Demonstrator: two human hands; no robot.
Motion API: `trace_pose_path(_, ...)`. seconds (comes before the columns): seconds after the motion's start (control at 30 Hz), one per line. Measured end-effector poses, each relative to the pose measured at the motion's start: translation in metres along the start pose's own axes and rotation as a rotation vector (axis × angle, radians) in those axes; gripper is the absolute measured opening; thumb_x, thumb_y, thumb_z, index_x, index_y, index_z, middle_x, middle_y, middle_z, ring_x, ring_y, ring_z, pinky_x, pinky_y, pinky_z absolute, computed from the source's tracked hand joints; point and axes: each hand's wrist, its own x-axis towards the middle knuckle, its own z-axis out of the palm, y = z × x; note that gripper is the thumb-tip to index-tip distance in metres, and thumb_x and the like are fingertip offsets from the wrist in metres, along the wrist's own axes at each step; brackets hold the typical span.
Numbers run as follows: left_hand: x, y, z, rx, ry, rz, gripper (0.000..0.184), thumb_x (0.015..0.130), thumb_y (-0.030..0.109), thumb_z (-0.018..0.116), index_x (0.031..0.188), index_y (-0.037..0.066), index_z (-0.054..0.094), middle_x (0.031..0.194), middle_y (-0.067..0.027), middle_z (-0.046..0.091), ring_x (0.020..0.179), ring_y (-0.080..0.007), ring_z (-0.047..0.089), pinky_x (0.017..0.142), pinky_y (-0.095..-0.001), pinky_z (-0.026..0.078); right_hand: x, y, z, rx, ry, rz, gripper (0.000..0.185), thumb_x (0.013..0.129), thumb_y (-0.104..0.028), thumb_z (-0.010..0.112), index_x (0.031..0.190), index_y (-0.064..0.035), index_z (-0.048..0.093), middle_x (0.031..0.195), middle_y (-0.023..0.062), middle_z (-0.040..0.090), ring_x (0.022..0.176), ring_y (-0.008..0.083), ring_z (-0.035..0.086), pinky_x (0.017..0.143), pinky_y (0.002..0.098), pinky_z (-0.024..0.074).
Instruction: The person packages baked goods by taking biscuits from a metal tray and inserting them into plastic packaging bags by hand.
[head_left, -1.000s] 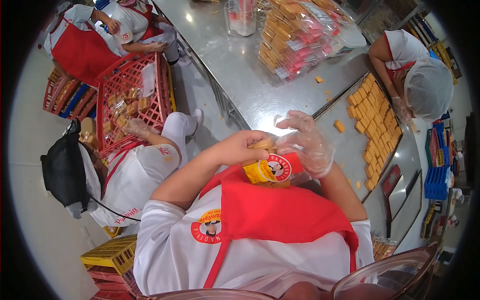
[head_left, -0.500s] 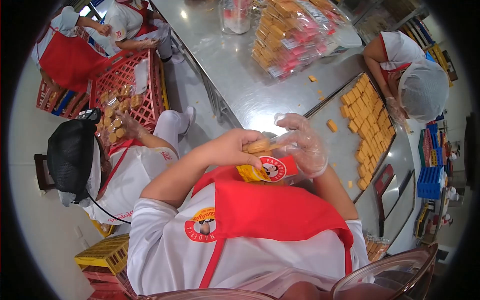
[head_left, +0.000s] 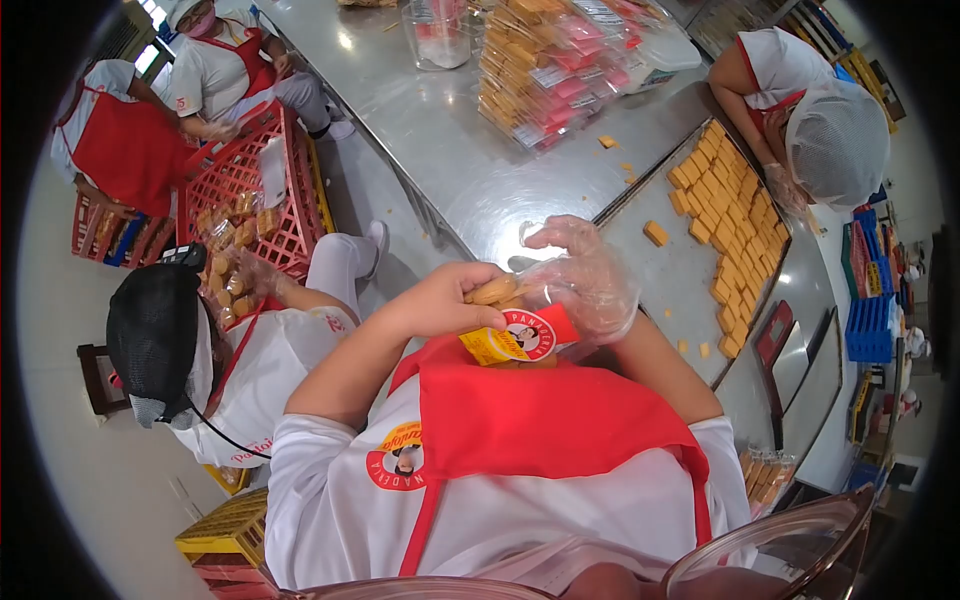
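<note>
Bare and without a glove, my left hand (head_left: pixel 455 298) is closed round a clear bag of round biscuits (head_left: pixel 493 291), just above the red apron. The bag carries a yellow and red label (head_left: pixel 520 337). My right hand (head_left: pixel 585 285), in a clear plastic glove, is at the bag's right end with its fingers curled over the clear film. Whether those fingers pinch the film is hard to see. Both hands are close together, in front of the steel table's near edge.
A steel table (head_left: pixel 400 110) bears a pile of packed biscuits (head_left: pixel 550 75) and a clear tub (head_left: pixel 437 40). At right, a tray (head_left: pixel 640 260) holds many small rectangular biscuits, with a co-worker (head_left: pixel 835 140) beside it. Co-workers at left surround a red crate (head_left: pixel 290 185).
The whole view has shifted, so the table and trays sit further left. My hands keep hold of the bag, nearly unchanged. The co-worker at left has brought a bag of round biscuits nearer.
</note>
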Motion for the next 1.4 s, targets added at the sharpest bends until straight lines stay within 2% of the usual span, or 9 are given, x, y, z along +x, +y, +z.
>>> trace_pose_path(0.23,0.0,-0.001,0.003,-0.116,0.005,-0.038,0.025,0.073,0.014,0.066,0.091,0.001,0.055,0.081,0.001,0.056,0.075,-0.005,0.049,0.067,-0.0214,0.041,0.001,0.003,0.006,0.064,-0.028,0.015,0.022,0.059,-0.01,0.068,0.079,-0.0156,0.063,0.093,0.0011,0.057,0.097,0.0272,0.047,0.083,0.0376,0.0398)
trace_pose_path(0.43,-0.001,-0.002,0.004,-0.169,0.032,-0.057,0.024,0.074,0.015,0.066,0.09,0.001,0.055,0.081,0.0011,0.057,0.075,-0.005,0.05,0.066,-0.0207,0.041,-0.002,-0.009,-0.005,-0.016,0.006,0.1,0.03,0.06,-0.005,0.066,0.088,-0.0155,0.062,0.105,0.0066,0.054,0.1,0.0303,0.047,0.083,0.0388,0.0402)
trace_pose_path(0.53,-0.001,-0.008,0.001,-0.155,0.038,-0.096,0.027,0.073,0.016,0.067,0.092,0.001,0.055,0.082,0.0,0.058,0.077,-0.0059,0.052,0.067,-0.0203,0.041,-0.01,-0.006,-0.012,-0.119,-0.052,0.0,0.035,0.06,-0.003,0.065,0.092,-0.0159,0.061,0.112,0.01,0.05,0.101,0.0327,0.047,0.084,0.04,0.04)
trace_pose_path(0.73,0.001,0.004,0.01,-0.122,0.038,-0.05,0.025,0.072,0.015,0.067,0.088,0.0,0.056,0.078,0.0013,0.057,0.073,-0.0045,0.05,0.064,-0.0206,0.041,-0.017,-0.01,-0.012,0.061,-0.137,0.039,0.039,0.061,0.001,0.063,0.096,-0.0158,0.061,0.115,0.012,0.049,0.107,0.0353,0.045,0.087,0.0403,0.0396)
trace_pose_path(0.93,0.0,0.0,0.008,-0.043,0.036,-0.047,0.028,0.072,0.017,0.068,0.09,0.0,0.056,0.078,0.0008,0.057,0.073,-0.0049,0.05,0.064,-0.0211,0.041,-0.022,-0.02,-0.01,0.236,-0.159,0.251,0.037,0.068,0.002,0.06,0.1,-0.0149,0.059,0.114,0.0156,0.05,0.098,0.0289,0.053,0.081,0.0324,0.0446)
trace_pose_path(1.17,-0.001,0.001,0.014,-0.105,0.084,-0.068,0.027,0.073,0.017,0.068,0.088,-0.001,0.055,0.076,-0.0003,0.057,0.072,-0.0065,0.05,0.064,-0.0226,0.042,-0.027,-0.014,-0.002,0.187,-0.294,0.245,0.033,0.074,-0.002,0.056,0.107,-0.0044,0.054,0.109,0.0127,0.052,0.096,0.0247,0.054,0.082,0.0274,0.0439)
trace_pose_path(1.27,-0.002,-0.003,0.008,-0.027,0.042,-0.134,0.033,0.074,0.016,0.066,0.099,-0.001,0.053,0.085,-0.0036,0.057,0.079,-0.0082,0.052,0.07,-0.0233,0.042,-0.013,-0.023,-0.013,-0.034,-0.431,0.175,0.031,0.075,-0.006,0.055,0.106,-0.005,0.055,0.111,0.0128,0.051,0.095,0.0246,0.054,0.081,0.0275,0.0442)
trace_pose_path(1.37,0.0,-0.004,0.01,-0.08,0.034,0.131,0.041,0.082,0.02,0.057,0.116,0.001,0.044,0.101,-0.0072,0.055,0.093,-0.0111,0.05,0.081,-0.0244,0.04,-0.006,-0.017,-0.011,0.036,-0.421,0.205,0.028,0.074,-0.011,0.054,0.101,-0.0084,0.058,0.112,0.0143,0.052,0.1,0.0278,0.052,0.082,0.0304,0.0438)
trace_pose_path(1.4,-0.001,-0.003,0.007,-0.124,0.008,0.11,0.042,0.084,0.022,0.052,0.12,0.002,0.04,0.106,-0.0079,0.052,0.098,-0.0121,0.048,0.084,-0.0249,0.038,-0.006,-0.009,-0.011,0.132,-0.4,0.247,0.028,0.075,-0.013,0.053,0.102,-0.0083,0.058,0.112,0.0144,0.052,0.1,0.0277,0.052,0.082,0.0307,0.0436)
